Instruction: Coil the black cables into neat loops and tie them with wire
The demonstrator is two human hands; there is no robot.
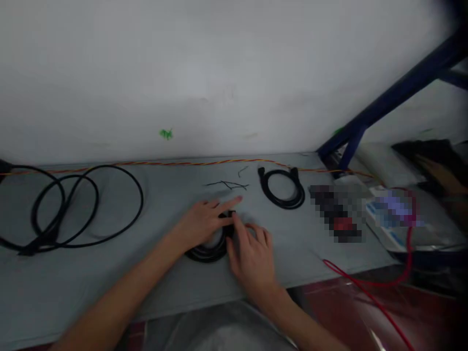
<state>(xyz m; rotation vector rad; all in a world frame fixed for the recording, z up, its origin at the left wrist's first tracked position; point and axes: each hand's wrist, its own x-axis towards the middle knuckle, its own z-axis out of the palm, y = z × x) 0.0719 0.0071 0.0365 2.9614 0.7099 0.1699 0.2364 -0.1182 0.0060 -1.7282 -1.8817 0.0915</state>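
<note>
The coiled black cable point(210, 253) is lying near the front edge of the gray table point(153, 282), just left of the table's middle, and both hands are working on it. At the far left, a looser black cable point(142, 202) is lying in wide loops, running off the left edge of the view. A twisted orange and red wire point(183, 163) is stretching along the table's back edge, below a white wall point(219, 83) carrying a green mark point(166, 134). The left hand point(201, 224) is resting on top of the coil, its fingers spread and the index finger point(230, 202) reaching right. The right hand point(252, 258) is coming in from the front, its fingers point(261, 239) curving down against the coil beside a small black plug point(229, 219); whether they are pinching anything, I cannot tell. Thin black wire scraps point(226, 184) are lying behind the hands. Further right, a second coiled black cable point(283, 205) is sitting near the back edge. Beyond it, a pixelated dark object point(338, 212) and a blurred white package point(395, 209) are occupying the right end, a red wire point(365, 292) is hanging past the front edge, and a dark blue metal frame point(395, 97) is crossing the upper right corner.
</note>
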